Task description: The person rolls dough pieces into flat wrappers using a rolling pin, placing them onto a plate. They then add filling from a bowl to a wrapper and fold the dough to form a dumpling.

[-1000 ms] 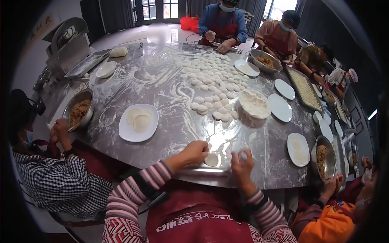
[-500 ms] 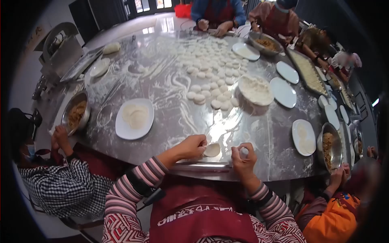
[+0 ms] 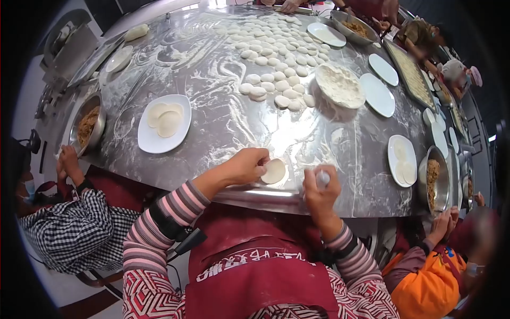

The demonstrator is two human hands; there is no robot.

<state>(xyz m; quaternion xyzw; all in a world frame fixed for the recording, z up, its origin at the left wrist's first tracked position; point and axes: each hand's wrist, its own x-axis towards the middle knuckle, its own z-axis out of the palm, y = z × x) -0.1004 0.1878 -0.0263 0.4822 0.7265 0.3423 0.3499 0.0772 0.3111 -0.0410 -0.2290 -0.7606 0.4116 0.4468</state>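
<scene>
My left hand [image 3: 249,166] is closed, its fingertips pinching the left edge of a round dough wrapper [image 3: 274,171] that lies flat near the table's front edge. My right hand [image 3: 322,192] is wrapped around a small rolling pin [image 3: 322,178], whose pale rounded end shows between the fingers; the rest of it is hidden. The pin is to the right of the wrapper and apart from it. Farther up the table lie many flattened dough pieces [image 3: 281,87], beside a bowl of flour [image 3: 340,85].
Rolled wrappers lie on a white plate [image 3: 151,142] at left and another plate [image 3: 394,171] at right. Metal bowls of filling [image 3: 95,127] [image 3: 426,183] stand near people on both sides. More plates [image 3: 378,95] and a long tray [image 3: 409,74] are at the right.
The wrapper now looks rounder and flatter on the table. My right hand has kept hold of the rolling pin. The whole view has tilted downward.
</scene>
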